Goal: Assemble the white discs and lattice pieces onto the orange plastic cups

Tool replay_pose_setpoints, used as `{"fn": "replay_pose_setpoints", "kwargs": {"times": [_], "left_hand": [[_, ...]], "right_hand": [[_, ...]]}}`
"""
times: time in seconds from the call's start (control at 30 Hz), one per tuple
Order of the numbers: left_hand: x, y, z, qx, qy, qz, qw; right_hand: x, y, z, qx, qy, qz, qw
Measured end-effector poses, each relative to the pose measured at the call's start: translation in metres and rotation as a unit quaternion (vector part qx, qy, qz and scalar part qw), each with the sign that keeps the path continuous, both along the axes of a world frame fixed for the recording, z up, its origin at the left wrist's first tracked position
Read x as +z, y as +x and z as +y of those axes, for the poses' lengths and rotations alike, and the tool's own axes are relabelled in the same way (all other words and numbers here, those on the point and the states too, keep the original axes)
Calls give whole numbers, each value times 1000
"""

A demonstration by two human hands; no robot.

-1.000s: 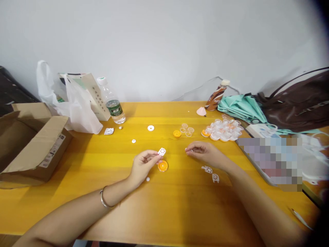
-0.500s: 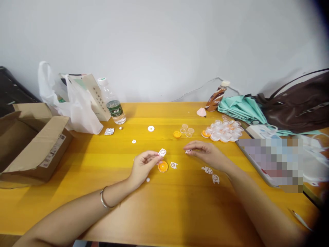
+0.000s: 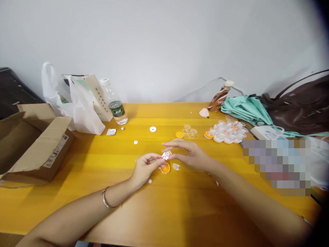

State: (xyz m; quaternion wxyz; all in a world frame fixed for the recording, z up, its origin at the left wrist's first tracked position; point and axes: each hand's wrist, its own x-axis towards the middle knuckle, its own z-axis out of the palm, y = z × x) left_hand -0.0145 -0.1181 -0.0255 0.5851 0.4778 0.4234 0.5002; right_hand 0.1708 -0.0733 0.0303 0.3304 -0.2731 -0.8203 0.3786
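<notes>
My left hand (image 3: 144, 168) is closed on a small white openwork plastic piece (image 3: 166, 156), pinched between thumb and fingers. My right hand (image 3: 193, 155) has its thumb and fingertips at the same spot, pinching a second white piece against the first; the two overlap, so their outlines are hard to separate. Right under the held pieces lies a round orange part (image 3: 166, 168) with a clear rim. Beside it a white spoked piece (image 3: 176, 166) lies flat. A small white disc (image 3: 150, 181) rests near my left wrist. My right forearm mostly covers other white pieces.
Behind my hands are a yellow-orange disc (image 3: 179, 135), clear plastic rings (image 3: 190, 131) and a white washer-like ring (image 3: 153, 129). A cluster of clear-and-orange capsules (image 3: 226, 132) sits right. An open cardboard box (image 3: 33, 147), plastic bag (image 3: 84, 113) and water bottle (image 3: 118, 108) stand left.
My right hand has moved left with its white piece, from apart to meeting the piece in my left hand. My left hand has stayed almost in place.
</notes>
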Motion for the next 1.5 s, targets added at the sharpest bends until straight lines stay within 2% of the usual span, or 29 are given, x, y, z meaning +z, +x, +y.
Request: {"fn": "replay_pose_setpoints", "kwargs": {"times": [0.23, 0.53, 0.67, 0.77, 0.87, 1.0, 1.2, 1.37, 1.43, 1.5], "left_hand": [[-2, 0, 2, -12, -15, -16, 1000], [-2, -1, 2, -19, -12, -22, 1000], [-3, -1, 2, -17, -10, -21, 1000], [-3, -1, 2, -14, -4, -14, 1000], [-3, -1, 1, -14, 5, -10, 1000], [-2, -1, 1, -15, 11, -3, 1000], [-3, -1, 1, -13, 7, -4, 1000], [-2, -1, 0, -15, 29, 34, 999], [0, -5, 1, -3, 71, 87, 994], [3, -12, 3, 13, 149, 171, 974]], "right_hand": [[-7, 2, 4, 10, 6, -35, 999], [0, 3, 2, 96, 113, -85, 985], [-6, 4, 3, 92, 166, -81, 978], [-7, 3, 2, 83, 166, -87, 979], [-4, 1, 1, 84, 118, -84, 986], [-4, -2, 1, 77, -6, -70, 995], [-12, -9, -1, -1, -130, -33, 991], [-10, -12, -5, -19, -173, -17, 985], [-8, -10, -4, -33, -167, -14, 985], [-5, -8, -2, -48, -156, -14, 986]]}}
